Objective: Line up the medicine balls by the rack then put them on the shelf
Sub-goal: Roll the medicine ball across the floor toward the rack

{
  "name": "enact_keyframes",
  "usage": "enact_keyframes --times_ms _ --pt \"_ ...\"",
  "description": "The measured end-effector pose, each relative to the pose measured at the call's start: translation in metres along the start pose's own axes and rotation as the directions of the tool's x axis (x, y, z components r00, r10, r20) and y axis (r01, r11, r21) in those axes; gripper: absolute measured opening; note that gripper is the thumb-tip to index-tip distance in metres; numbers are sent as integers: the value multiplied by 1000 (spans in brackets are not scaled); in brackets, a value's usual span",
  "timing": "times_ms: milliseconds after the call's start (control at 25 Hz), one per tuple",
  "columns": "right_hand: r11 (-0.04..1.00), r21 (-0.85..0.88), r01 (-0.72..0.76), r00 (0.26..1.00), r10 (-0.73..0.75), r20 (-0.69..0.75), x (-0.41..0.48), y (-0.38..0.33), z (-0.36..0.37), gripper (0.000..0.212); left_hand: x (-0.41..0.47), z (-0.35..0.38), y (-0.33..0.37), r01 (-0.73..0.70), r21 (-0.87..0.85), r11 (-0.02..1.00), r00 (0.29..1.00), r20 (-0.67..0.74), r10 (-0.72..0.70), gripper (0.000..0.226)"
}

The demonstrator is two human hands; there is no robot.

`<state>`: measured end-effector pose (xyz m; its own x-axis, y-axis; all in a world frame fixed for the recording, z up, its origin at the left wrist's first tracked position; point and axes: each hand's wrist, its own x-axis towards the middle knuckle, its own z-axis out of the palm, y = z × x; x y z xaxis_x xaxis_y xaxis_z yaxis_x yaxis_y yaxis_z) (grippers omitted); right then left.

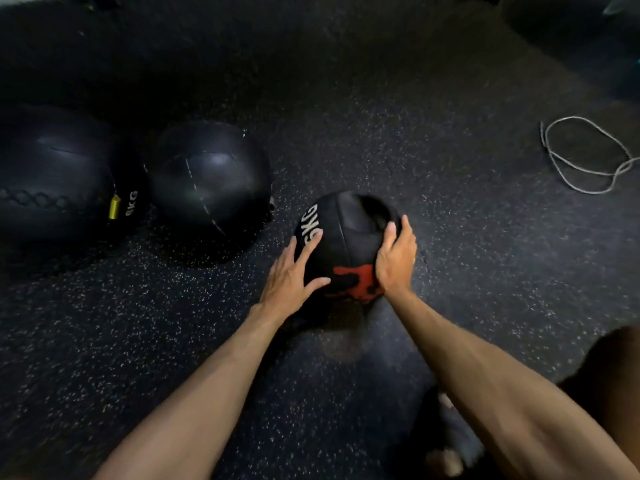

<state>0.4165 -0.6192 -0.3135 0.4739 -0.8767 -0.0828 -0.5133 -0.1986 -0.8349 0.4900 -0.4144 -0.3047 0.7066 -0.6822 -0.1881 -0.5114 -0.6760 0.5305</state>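
Observation:
A small black medicine ball [346, 233] with white "6KG" lettering and a red patch sits on the dark speckled floor in the middle of the view. My left hand [294, 275] lies flat on its left side with the fingers spread. My right hand [396, 258] presses flat against its right side, fingers pointing away from me. Two larger black medicine balls stand side by side at the left: one [55, 174] with a yellow tag and "6KG" lettering, the other [209, 185] plain with seams.
A coil of grey rope [585, 157] lies on the floor at the right. A dark rounded object [554, 15] sits at the top right corner. My shoe [446, 441] shows at the bottom, below my right forearm.

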Motion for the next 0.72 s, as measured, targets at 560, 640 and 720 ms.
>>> enact_keyframes --times_ms 560,640,720 --pt "992 13 122 956 -121 268 138 -16 -2 58 180 -40 83 393 -216 894 911 -40 -411 82" --pt "979 -38 201 908 -172 381 114 -8 -5 78 216 -51 89 513 -260 818 844 -23 -536 77" --pt "969 -37 246 860 -200 469 123 -13 4 89 248 -58 90 615 -268 742 765 -28 -644 71"
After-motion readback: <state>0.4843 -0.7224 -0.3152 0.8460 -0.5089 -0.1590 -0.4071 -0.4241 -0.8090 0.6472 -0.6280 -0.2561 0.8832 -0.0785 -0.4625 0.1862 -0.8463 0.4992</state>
